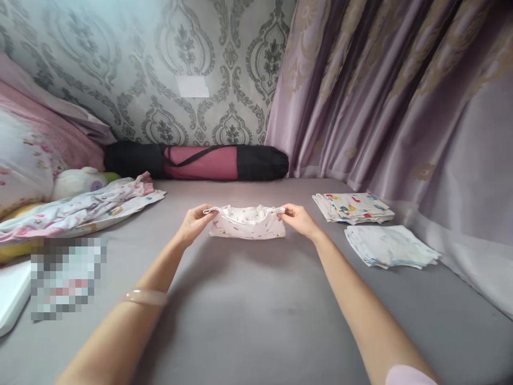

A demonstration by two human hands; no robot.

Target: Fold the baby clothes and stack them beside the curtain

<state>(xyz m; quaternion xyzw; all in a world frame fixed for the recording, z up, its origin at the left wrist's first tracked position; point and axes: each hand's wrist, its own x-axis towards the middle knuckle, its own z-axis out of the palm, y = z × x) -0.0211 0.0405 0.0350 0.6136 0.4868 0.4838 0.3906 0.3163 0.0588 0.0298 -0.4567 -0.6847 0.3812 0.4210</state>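
Observation:
Stretched between my two hands is a small white garment (248, 227) with a fine printed pattern, folded into a wide, short shape. My left hand (195, 222) pinches its upper left corner, and a pale bangle circles that wrist. At the opposite upper corner, my right hand (298, 218) pinches the cloth between thumb and fingers. The top edge sags between the two grips. Whether the lower edge touches the grey bed sheet (248, 310) I cannot tell.
To the right lie a folded stack of colourful-print cloths (352, 207) and a folded pale blue-white stack (390, 246). Loose printed clothes (96, 206) and a white plush toy (78, 183) are on the left. A black and maroon long bag (200, 162) lies along the wall beside curtains (385, 96).

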